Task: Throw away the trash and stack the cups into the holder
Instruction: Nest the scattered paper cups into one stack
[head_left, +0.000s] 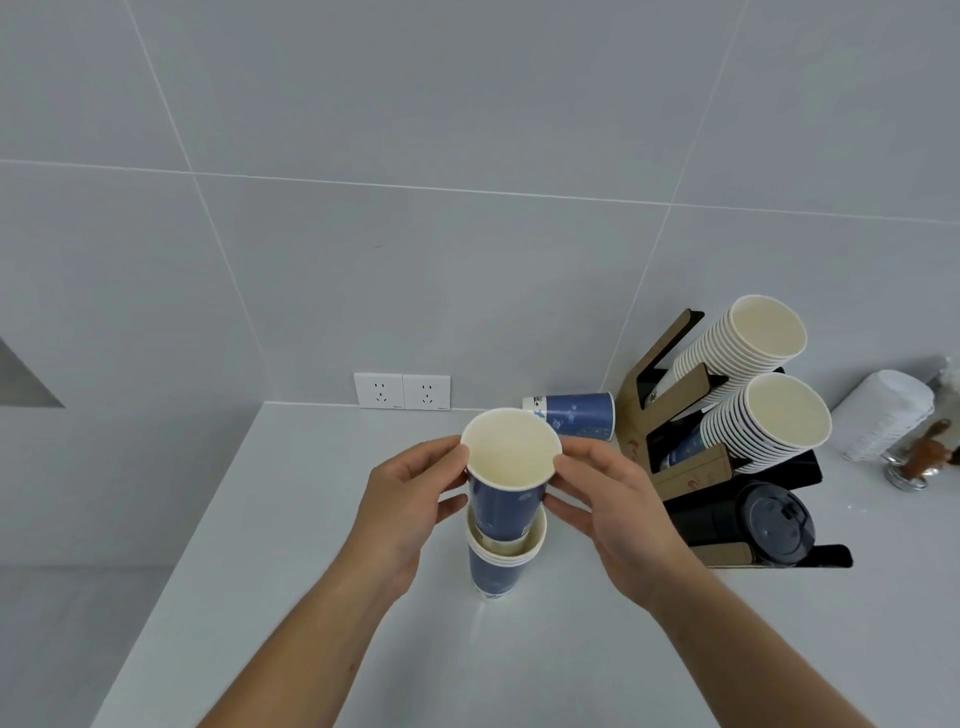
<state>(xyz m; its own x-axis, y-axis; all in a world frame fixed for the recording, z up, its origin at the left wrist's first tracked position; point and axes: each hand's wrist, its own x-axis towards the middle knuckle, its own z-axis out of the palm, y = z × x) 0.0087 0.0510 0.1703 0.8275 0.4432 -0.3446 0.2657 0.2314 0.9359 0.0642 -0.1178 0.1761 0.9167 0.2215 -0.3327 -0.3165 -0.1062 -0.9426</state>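
A blue paper cup with a cream inside stands upright, its bottom partly set into a short stack of blue cups on the white counter. My left hand grips that cup from the left and my right hand grips it from the right, fingertips near the rim. Another blue cup lies on its side behind them, by the wall. To the right stands the brown-and-black cup holder with two slanted rows of stacked cups.
Black lids sit in the holder's lowest slot. A white wrapped bundle and a small metal-based item stand at the far right. A double wall socket is behind. The counter's left edge drops off diagonally.
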